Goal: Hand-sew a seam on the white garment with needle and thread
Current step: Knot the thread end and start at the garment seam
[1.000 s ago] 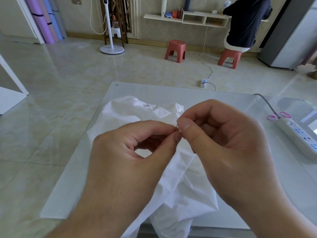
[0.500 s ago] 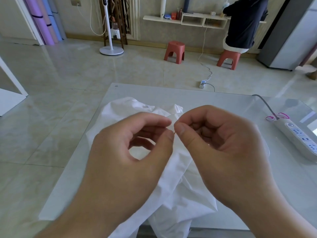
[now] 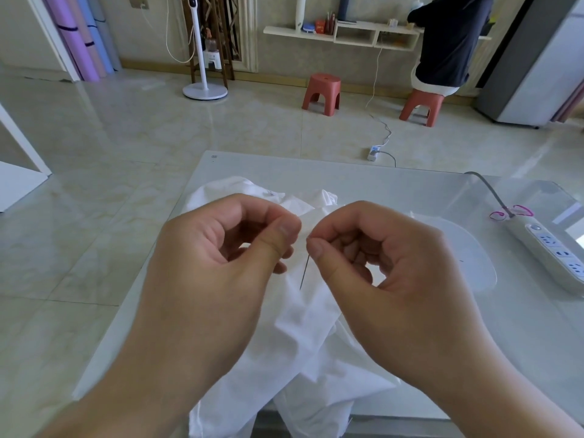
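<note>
While the white garment (image 3: pixel 303 336) lies crumpled on the glass-topped bench (image 3: pixel 395 191), with its lower part hanging over the near edge, both hands are raised just above it. The right hand (image 3: pixel 388 279) pinches the upper end of a needle (image 3: pixel 304 273) between thumb and forefinger; the remaining fingers (image 3: pixel 354 248) are curled into the palm. The needle hangs point-down, slightly tilted, over the cloth between the two hands. The left hand (image 3: pixel 215 273) has its thumb pressed to the forefinger tip, the other fingers curled; it possibly holds thread or a fold of cloth, but that cannot be told from here. The two hands sit close, thumb tips near but apart. A white power strip (image 3: pixel 550 248) with a grey cable lies at the right of the bench. On the floor beyond stand two red stools (image 3: pixel 322 93); a person in a dark top (image 3: pixel 448 42) sits on the right-hand one.
</note>
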Demonstrator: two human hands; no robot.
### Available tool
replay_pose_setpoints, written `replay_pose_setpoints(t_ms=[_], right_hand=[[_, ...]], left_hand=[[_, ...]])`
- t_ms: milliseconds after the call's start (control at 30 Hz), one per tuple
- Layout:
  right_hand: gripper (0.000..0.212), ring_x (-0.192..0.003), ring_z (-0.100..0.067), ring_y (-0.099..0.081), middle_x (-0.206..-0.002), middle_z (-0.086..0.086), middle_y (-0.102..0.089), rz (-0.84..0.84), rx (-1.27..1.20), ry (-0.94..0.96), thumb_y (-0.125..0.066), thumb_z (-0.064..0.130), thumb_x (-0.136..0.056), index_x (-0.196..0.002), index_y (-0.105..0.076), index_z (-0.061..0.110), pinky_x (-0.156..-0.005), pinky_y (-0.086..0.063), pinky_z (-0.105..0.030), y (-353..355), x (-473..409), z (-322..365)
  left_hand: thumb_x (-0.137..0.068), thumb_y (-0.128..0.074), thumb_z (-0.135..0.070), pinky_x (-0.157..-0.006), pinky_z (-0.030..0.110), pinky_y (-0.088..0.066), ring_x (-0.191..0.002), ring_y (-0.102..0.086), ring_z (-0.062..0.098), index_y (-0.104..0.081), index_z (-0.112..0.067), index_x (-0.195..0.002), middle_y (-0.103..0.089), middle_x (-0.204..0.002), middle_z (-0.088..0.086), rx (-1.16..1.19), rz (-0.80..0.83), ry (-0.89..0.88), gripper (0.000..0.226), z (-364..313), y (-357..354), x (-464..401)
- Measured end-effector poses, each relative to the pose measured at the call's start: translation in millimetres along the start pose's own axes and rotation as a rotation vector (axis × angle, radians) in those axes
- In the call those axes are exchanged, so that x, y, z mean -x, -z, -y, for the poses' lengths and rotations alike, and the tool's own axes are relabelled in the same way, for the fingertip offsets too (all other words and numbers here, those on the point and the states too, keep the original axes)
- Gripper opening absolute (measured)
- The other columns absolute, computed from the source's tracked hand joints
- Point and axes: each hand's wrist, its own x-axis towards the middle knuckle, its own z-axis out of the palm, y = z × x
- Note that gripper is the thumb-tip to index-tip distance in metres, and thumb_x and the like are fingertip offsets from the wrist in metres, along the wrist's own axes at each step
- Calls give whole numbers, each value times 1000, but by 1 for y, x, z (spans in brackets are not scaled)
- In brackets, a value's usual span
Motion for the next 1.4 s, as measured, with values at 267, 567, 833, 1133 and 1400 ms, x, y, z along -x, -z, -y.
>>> replay_pose_setpoints(t_ms=[267, 567, 833, 1133, 1400], right_hand=[[11, -63, -7, -63, -74, 9, -71, 72, -79, -117, -75, 24, -87, -80, -75, 31, -60, -50, -13, 2, -3, -5], [13, -59, -11, -56, -69, 7, -67, 104, -62, -142, -77, 20, -88, -81, -75, 30, -57, -49, -18, 1, -3, -8], [15, -55, -12, -51, -67, 3, -64, 94, -29, -135, -76, 19, -89, -77, -73, 28, -53, -45, -18, 2, -3, -6], [18, -53, -3, -51, -62, 10, -62, 108, -11, -204, -78, 17, -89, -74, -74, 26, -53, -44, -12, 4, -4, -8], [17, -53, -5, -51, -61, 6, -64, 72, -27, -219, -78, 16, -88, -73, -74, 24, -53, -44, -16, 6, -6, -11]], left_hand=[[-95, -74, -23, -70, 41, -58, -64, -69, 21, -79, -18, -82, -74, -75, 3, 141, -105, 89, 16, 11, 4, -11], [-95, -73, -21, -64, 33, -56, -66, -66, 19, -79, -19, -79, -71, -75, 3, 192, -92, 56, 17, 13, 6, -14], [-94, -73, -21, -63, 29, -54, -68, -64, 21, -80, -18, -79, -71, -78, 5, 248, -51, 110, 16, 15, 7, -15], [-102, -68, -19, -63, 36, -52, -63, -62, 19, -76, -21, -73, -68, -77, 1, 256, -166, 266, 31, 23, 8, -23], [-93, -77, -31, -61, 28, -44, -53, -53, 13, -71, -13, -58, -61, -54, 0, 12, 11, 137, 40, 5, 1, -2]])
